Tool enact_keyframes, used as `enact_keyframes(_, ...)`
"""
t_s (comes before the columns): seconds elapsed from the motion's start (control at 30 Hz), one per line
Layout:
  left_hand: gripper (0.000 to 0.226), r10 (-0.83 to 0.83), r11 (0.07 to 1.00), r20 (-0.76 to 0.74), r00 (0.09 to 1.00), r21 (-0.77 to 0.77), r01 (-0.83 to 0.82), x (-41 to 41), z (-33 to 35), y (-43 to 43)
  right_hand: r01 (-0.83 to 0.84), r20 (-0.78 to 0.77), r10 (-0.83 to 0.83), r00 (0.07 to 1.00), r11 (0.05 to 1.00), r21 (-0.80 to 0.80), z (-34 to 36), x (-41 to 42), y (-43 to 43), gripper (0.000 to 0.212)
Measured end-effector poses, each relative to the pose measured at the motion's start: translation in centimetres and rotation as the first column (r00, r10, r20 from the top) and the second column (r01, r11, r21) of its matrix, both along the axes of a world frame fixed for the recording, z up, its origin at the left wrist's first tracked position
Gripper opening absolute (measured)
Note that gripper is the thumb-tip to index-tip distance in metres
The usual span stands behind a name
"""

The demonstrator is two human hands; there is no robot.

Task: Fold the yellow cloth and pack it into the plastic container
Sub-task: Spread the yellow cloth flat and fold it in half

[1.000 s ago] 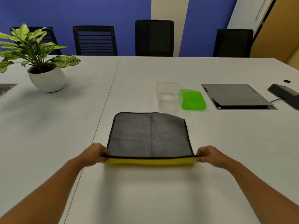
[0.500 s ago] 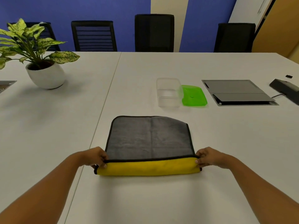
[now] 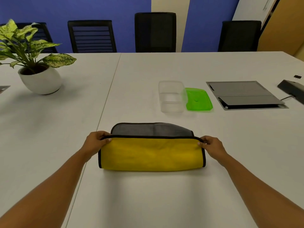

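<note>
The yellow cloth (image 3: 151, 153), grey on its other side and edged in black, lies on the white table (image 3: 148, 195) in front of me, its near half turned over the far half. A strip of the grey side shows behind the folded edge. My left hand (image 3: 97, 142) pinches the left corner of that edge and my right hand (image 3: 212, 145) pinches the right corner. The clear plastic container (image 3: 171, 96) stands open beyond the cloth, a little to the right. Its green lid (image 3: 198, 99) lies flat right beside it.
A potted plant (image 3: 37, 71) in a white pot stands at the far left. A grey cable hatch (image 3: 243, 94) is set into the table at the right, with a black device (image 3: 292, 89) past it. Black chairs (image 3: 155, 32) line the far edge.
Both hands have carried the cloth's near edge up and away from me, so the yellow side now covers most of the grey side.
</note>
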State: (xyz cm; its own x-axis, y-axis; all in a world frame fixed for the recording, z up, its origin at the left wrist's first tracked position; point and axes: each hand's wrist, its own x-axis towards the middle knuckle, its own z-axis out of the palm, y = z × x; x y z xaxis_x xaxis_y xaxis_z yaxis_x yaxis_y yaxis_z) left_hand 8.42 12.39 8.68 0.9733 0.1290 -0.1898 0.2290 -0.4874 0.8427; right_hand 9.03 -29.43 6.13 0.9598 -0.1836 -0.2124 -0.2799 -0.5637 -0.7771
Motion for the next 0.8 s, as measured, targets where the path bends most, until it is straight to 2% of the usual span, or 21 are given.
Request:
enact_keyframes(0.13,0.020,0.078,0.992,0.089,0.993,0.094,-0.086,2.6,-1.0,-0.8,0.026,0.009,-0.025,1.000,0.998,-0.057,-0.5,2.3,0.8,0.027)
enact_keyframes(0.3,0.020,0.096,0.970,0.126,0.987,0.212,-0.121,5.1,-2.9,-2.4,-0.005,-0.113,-0.013,0.993,0.988,-0.152,-1.7,4.8,1.6,0.030)
enact_keyframes(0.4,0.021,0.129,0.947,0.127,0.984,0.279,-0.160,5.8,-4.4,-3.3,0.048,-0.125,-0.070,0.990,0.985,-0.168,-2.4,5.9,2.0,0.046)
enact_keyframes(0.5,0.027,0.176,0.895,0.186,0.967,0.380,-0.236,5.7,-6.0,-4.4,0.133,-0.078,-0.152,0.985,0.970,-0.205,-3.3,7.1,2.0,0.039)
enact_keyframes(0.6,0.036,0.115,0.879,0.218,0.969,0.431,-0.202,4.7,-7.7,-5.7,0.184,-0.149,-0.206,0.967,0.972,-0.149,-4.1,8.3,2.1,0.036)
enact_keyframes(0.67,0.049,-0.011,0.877,0.175,0.985,0.475,-0.074,3.8,-8.9,-6.4,0.222,-0.223,-0.228,0.948,0.974,-0.054,-4.4,9.1,2.2,0.042)
enact_keyframes(0.73,0.083,-0.132,0.847,0.101,0.986,0.529,0.059,3.2,-10.1,-6.8,0.277,-0.275,-0.256,0.927,0.960,0.038,-4.6,10.0,2.1,0.047)
enact_keyframes(0.8,0.109,-0.174,0.819,0.027,0.984,0.559,0.130,2.8,-11.2,-6.7,0.328,-0.308,-0.264,0.914,0.928,0.178,-4.6,10.5,2.0,0.034)
